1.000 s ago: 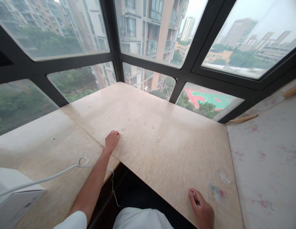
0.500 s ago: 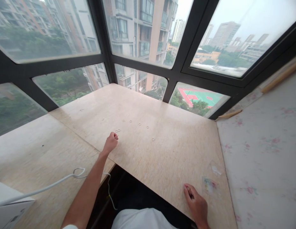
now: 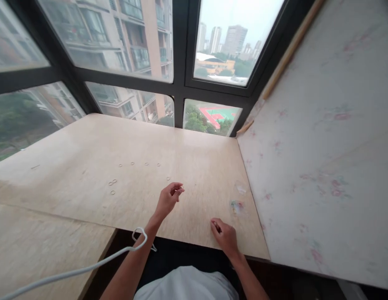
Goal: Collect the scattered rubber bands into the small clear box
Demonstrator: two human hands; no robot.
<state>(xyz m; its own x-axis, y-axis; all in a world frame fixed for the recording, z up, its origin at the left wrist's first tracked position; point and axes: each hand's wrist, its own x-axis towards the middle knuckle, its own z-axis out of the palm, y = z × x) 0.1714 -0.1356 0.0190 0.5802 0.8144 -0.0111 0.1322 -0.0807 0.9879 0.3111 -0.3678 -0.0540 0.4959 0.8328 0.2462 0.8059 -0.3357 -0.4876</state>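
Note:
My left hand is above the table with thumb and fingers drawn together in a pinch. A small pale spot shows at its fingertips, too small to name. On the tabletop beyond it lies a thin ring, the nearest of several that form a loose curve to the left. Two rings touch or overlap at the left, and another ring lies just in front of them. Resting near the table's front edge, my right hand has its fingers curled in; what they hold, if anything, is hidden.
A clear bag with small coloured pieces lies right of my hands, and another clear packet lies behind it. A white cable loops across my left forearm. Windows and a papered wall border the table.
My left hand has moved right from the leftmost rings towards my right hand. A ring now shows where it was. The view has turned right; the right hand remains curled.

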